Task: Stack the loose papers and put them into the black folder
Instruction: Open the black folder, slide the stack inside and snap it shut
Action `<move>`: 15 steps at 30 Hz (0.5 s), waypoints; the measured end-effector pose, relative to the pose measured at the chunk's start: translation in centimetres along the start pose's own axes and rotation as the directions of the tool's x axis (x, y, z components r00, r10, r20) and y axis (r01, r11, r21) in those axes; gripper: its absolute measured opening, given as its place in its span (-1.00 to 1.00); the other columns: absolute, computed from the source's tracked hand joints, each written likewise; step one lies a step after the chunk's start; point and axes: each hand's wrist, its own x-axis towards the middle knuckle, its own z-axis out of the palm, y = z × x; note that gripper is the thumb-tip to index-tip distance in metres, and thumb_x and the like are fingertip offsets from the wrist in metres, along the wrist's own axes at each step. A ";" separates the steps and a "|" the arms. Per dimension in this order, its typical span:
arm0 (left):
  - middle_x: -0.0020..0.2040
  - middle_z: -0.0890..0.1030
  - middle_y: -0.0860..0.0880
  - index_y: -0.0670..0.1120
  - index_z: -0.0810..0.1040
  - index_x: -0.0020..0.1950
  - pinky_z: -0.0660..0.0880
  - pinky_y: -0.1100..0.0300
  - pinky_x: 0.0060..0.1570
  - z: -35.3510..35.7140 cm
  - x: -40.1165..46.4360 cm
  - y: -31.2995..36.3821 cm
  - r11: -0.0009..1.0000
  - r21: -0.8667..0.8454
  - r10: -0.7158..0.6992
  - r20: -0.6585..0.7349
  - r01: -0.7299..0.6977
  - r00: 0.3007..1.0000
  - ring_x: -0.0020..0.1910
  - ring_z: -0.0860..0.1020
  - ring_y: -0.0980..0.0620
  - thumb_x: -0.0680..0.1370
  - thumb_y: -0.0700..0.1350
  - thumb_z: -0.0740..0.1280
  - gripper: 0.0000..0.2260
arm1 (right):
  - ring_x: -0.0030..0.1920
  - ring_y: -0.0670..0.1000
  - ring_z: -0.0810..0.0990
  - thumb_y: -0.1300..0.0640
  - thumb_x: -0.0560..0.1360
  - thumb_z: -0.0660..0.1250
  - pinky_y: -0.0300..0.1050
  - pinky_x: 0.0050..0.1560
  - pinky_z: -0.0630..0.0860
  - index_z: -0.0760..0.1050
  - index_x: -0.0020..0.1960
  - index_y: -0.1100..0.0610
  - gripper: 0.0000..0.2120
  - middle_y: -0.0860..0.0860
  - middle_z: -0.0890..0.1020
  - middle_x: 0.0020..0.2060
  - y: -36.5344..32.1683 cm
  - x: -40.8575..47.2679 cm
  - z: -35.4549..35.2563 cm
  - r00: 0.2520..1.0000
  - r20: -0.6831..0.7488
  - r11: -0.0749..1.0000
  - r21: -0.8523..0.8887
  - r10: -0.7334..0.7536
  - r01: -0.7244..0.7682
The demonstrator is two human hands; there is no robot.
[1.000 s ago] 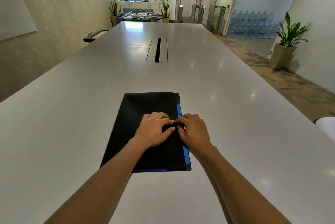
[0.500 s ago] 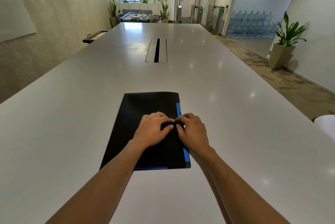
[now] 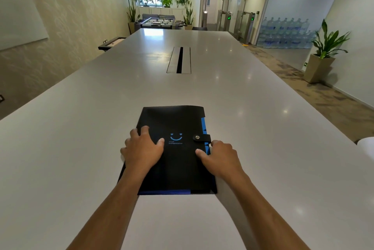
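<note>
The black folder (image 3: 178, 120) lies closed on the white table (image 3: 77, 132) just in front of me, a blue smile printed on its cover. Its snap strap (image 3: 201, 138) is fastened over the right edge, where blue inner dividers show. My left hand (image 3: 141, 148) grips the folder's left edge, thumb on the cover. My right hand (image 3: 220, 158) holds the right edge just below the strap, thumb on top. No loose papers are visible.
A metal cable slot (image 3: 179, 60) sits in the middle of the table farther away. A white rounded object (image 3: 367, 145) pokes in past the table's right edge. A potted plant (image 3: 321, 59) stands on the floor to the right.
Both hands were together on the strap near the folder's right side. They have moved apart to the folder's left and right edges, uncovering the smile print and the fastened snap.
</note>
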 end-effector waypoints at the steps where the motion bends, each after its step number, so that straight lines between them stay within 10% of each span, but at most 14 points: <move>1: 0.41 0.31 -0.15 0.01 0.24 0.45 0.37 -0.18 0.22 -0.1 0.0 -0.2 1.000 -0.003 -0.002 0.004 0.002 1.000 0.30 0.40 -0.21 0.49 0.24 0.28 -0.39 | -0.17 -0.04 0.48 -0.29 0.45 0.27 -0.18 -0.28 0.37 0.46 0.10 0.09 -0.52 0.00 0.59 -0.07 -0.2 0.0 -0.1 1.000 0.012 1.000 -0.002 -0.002 0.002; 6: 0.30 0.47 -0.16 -0.02 0.34 0.40 0.46 -0.09 0.18 -2.3 1.8 -1.7 0.957 -0.267 -0.094 0.080 0.112 0.992 0.20 0.51 -0.19 0.41 0.22 0.41 -0.36 | -0.29 -0.15 0.46 -0.26 0.45 0.30 -0.30 -0.39 0.29 0.40 -0.01 0.03 -0.63 -0.16 0.48 -0.26 -0.2 0.1 -0.6 0.997 0.045 0.978 0.195 0.062 -0.069; 10: 0.18 0.57 -0.17 -0.09 0.43 0.33 0.53 -0.03 0.00 -3.8 3.3 -3.4 0.738 -0.598 -0.163 0.291 0.312 0.943 0.07 0.56 -0.14 0.43 0.01 0.49 -0.47 | -0.21 -0.15 0.56 -0.13 0.48 0.34 -0.32 -0.33 0.39 0.42 -0.07 -0.01 -0.78 -0.14 0.56 -0.20 0.4 0.5 -1.2 0.980 0.181 0.844 0.511 0.082 -0.165; 15: 0.09 0.62 -0.14 -0.12 0.53 0.23 0.51 0.12 -0.14 -3.3 4.2 -2.6 0.647 -0.712 -0.117 0.261 0.273 0.958 -0.08 0.60 -0.03 0.48 -0.26 0.43 -0.67 | 0.00 0.06 0.66 0.00 0.47 0.41 0.06 0.02 0.62 0.27 0.26 -0.02 -0.55 0.04 0.59 0.10 0.4 1.4 -1.5 0.936 0.348 0.583 0.749 0.060 -0.315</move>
